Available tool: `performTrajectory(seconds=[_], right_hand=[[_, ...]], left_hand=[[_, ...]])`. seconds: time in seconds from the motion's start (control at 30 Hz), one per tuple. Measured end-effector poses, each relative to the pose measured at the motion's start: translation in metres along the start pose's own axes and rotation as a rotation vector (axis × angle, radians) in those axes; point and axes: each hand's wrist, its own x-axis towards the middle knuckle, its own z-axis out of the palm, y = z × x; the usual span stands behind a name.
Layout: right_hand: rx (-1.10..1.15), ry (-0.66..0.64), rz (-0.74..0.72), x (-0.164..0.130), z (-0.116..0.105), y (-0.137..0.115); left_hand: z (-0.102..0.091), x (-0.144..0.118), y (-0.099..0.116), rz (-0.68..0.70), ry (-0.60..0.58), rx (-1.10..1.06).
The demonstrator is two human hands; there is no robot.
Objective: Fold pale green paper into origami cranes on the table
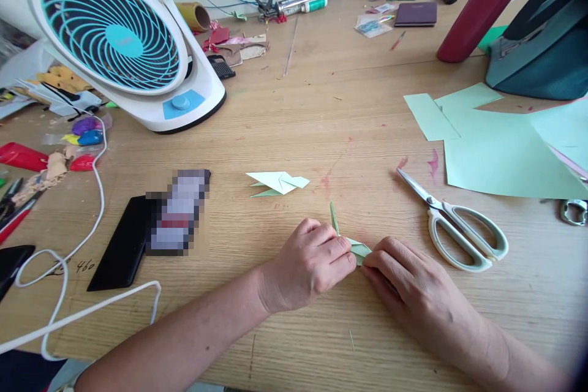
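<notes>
A small folded piece of light green paper (pixel 361 249) is pinched between my two hands, low over the wooden table. My left hand (pixel 312 263) is closed on its left part, and a thin folded strip of it sticks up beyond the fingers. On the right end my right hand (pixel 408 282) presses with thumb and fingertips. Much of the paper is hidden by the fingers. Just beyond my hands lies another folded green paper figure (pixel 280 182) with pointed flaps. To the right rest white-handled scissors (pixel 452 220), blades partly apart, pointing away to the left.
Green paper sheets (pixel 500 147) lie at right, near a dark teal iron (pixel 537 61) and a red bottle (pixel 484 12). A white fan (pixel 202 73) stands back left. A phone (pixel 179 214), a black slab (pixel 124 245) and a white cable (pixel 98 208) lie at left.
</notes>
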Motion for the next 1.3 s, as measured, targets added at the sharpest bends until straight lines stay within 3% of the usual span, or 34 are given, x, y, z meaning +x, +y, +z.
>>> performTrajectory(seconds=[0.23,0.43,0.6,0.97,1.3], right_hand=[[0.015,-0.008,0.042,-0.003,-0.004,0.002],[0.037,-0.083,0.107,-0.01,-0.021,0.006],[0.06,-0.078,0.113,-0.011,-0.03,0.004],[0.153,-0.088,0.117,-0.013,-0.013,0.002],[0.043,-0.035,0.164,-0.008,-0.011,0.0]], left_hand=[[0.002,0.001,0.005,-0.07,0.017,-0.001],[-0.002,0.004,0.008,-0.179,-0.006,-0.099],[-0.001,0.004,0.004,-0.193,0.004,-0.159],[-0.003,0.004,0.008,-0.106,0.042,-0.014],[0.002,0.004,0.009,-0.274,0.009,-0.189]])
